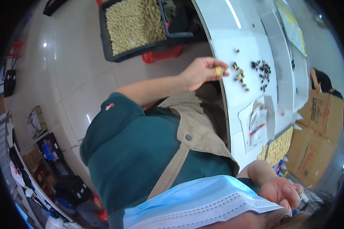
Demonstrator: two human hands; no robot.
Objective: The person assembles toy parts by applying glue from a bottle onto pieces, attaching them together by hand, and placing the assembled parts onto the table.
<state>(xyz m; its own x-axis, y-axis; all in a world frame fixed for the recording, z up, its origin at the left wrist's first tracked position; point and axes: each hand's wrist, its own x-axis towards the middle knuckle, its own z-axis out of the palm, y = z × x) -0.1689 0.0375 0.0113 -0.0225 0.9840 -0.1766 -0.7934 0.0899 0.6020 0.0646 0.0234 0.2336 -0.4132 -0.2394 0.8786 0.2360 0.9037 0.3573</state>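
Observation:
My left hand (pixel 202 72) reaches to the near edge of the white table. Its fingertips are pinched together around a small piece (pixel 226 73), mostly hidden, whose kind I cannot make out. A yellow band (pixel 218 71) shows at those fingers. Just beyond lie several small gold-and-black parts (pixel 239 74), loosely scattered, with one apart from the others. Farther over, a cluster of small black parts (pixel 264 72) lies on the tabletop. My right hand (pixel 282 192) is raised at the lower right, next to the blue face mask (pixel 202 198). Its fingers are curled; whatever they may hold is hidden.
On the white table (pixel 221 42) lies a clear bag with papers (pixel 258 124). Black crates of pale small pieces (pixel 132 26) stand over a red base (pixel 162 54). Another pale pile (pixel 281 147) and cardboard boxes (pixel 313 141) are at right, near another person (pixel 322 81).

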